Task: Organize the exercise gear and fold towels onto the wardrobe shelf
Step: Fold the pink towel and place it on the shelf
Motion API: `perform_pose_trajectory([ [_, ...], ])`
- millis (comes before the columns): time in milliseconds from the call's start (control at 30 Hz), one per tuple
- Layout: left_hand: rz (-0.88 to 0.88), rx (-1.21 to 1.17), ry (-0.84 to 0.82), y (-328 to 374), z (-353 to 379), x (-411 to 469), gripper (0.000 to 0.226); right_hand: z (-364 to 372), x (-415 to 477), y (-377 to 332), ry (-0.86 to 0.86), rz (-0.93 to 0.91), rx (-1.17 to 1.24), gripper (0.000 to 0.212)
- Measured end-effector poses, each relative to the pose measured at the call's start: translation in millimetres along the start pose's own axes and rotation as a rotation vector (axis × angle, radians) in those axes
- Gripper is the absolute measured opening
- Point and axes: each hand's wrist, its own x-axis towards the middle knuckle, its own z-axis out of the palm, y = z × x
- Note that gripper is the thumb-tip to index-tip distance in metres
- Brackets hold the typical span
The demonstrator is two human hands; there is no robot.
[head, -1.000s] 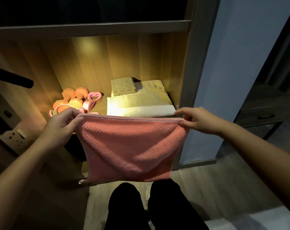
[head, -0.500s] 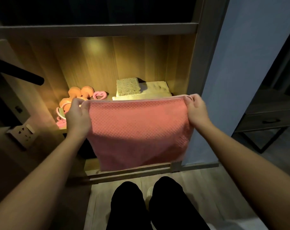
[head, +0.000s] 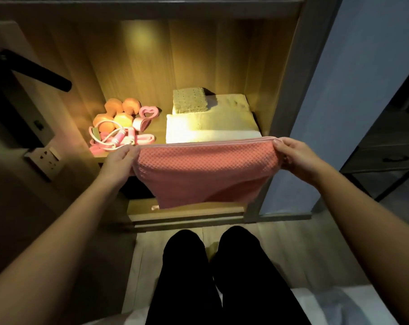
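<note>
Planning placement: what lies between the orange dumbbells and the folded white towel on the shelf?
Head view: a pink heart-shaped ring and a pink rolled band, then bare wooden shelf.

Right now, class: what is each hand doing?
Left hand: pinches the pink towel's upper left corner.
Right hand: pinches its upper right corner.

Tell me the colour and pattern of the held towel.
Pink towel with a waffle weave; head view.

Pink towel (head: 198,174) waffle-weave cloth, matt; shelf (head: 159,127) wood-grain; white towel (head: 210,127) fluffy terry.
</note>
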Motion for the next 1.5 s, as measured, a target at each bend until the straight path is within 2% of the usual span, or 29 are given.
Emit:
perform_pose_trajectory([
  [133, -0.082, -0.006, -0.356, -56, -18, -50, 0.036, -13, -44, 61, -0.234, 0.218, 0.040, 0.051],
  [267, -0.359, -0.053, -0.641, -112, -30, -94, 0.052, -14, -97, 113, -0.460, 0.454, 0.083, 0.039],
  [333, -0.449, -0.102, -0.732, -133, -32, -113, 0.058, -10, -120, 124, -0.589, 0.545, 0.230, 0.039],
  [400, -0.503, -0.183, -0.818, -146, -37, -126, 0.059, 0, -143, 115, -0.776, 0.602, 0.586, 0.047],
  [433, -0.518, -0.219, -0.847, -151, -40, -131, 0.059, 2, -152, 111, -0.890, 0.578, 0.774, 0.049],
  [467, -0.520, -0.240, -0.857, -154, -42, -134, 0.059, 1, -156, 107, -0.909, 0.554, 0.829, 0.050],
  [500, -0.511, -0.234, -0.856, -153, -42, -136, 0.057, 3, -158, 106, -0.871, 0.542, 0.761, 0.057],
  [567, -0.493, -0.167, -0.790, -146, -37, -139, 0.049, -3, -151, 119, -0.668, 0.594, 0.392, 0.069],
  [600, -0.496, -0.122, -0.719, -141, -31, -141, 0.044, -7, -147, 127, -0.546, 0.567, 0.242, 0.062],
  [733, -0.484, 0.045, -0.352, -129, 8, -142, 0.037, 18, -131, 141, -0.164, 0.528, 0.035, 0.016],
  [833, -0.431, 0.163, -0.148, -133, 43, -139, 0.029, 44, -127, 150, 0.029, 0.399, -0.326, 0.019],
  [900, -0.417, 0.227, -0.061, -139, 60, -136, 0.027, 55, -127, 158, 0.107, 0.364, -0.379, 0.024],
  [1000, -0.443, 0.258, -0.010, -149, 73, -131, 0.026, 60, -124, 167, 0.156, 0.400, -0.344, 0.024],
  [1100, -0.465, 0.281, -0.022, -158, 77, -126, 0.022, 57, -117, 170, 0.173, 0.393, -0.389, 0.015],
  [1300, -0.564, 0.221, -0.088, -170, 85, -123, 0.029, 60, -110, 186, 0.138, 0.478, -0.398, 0.019],
  [1500, -0.571, 0.199, -0.103, -174, 80, -126, 0.028, 58, -112, 195, 0.113, 0.516, -0.385, 0.019],
])
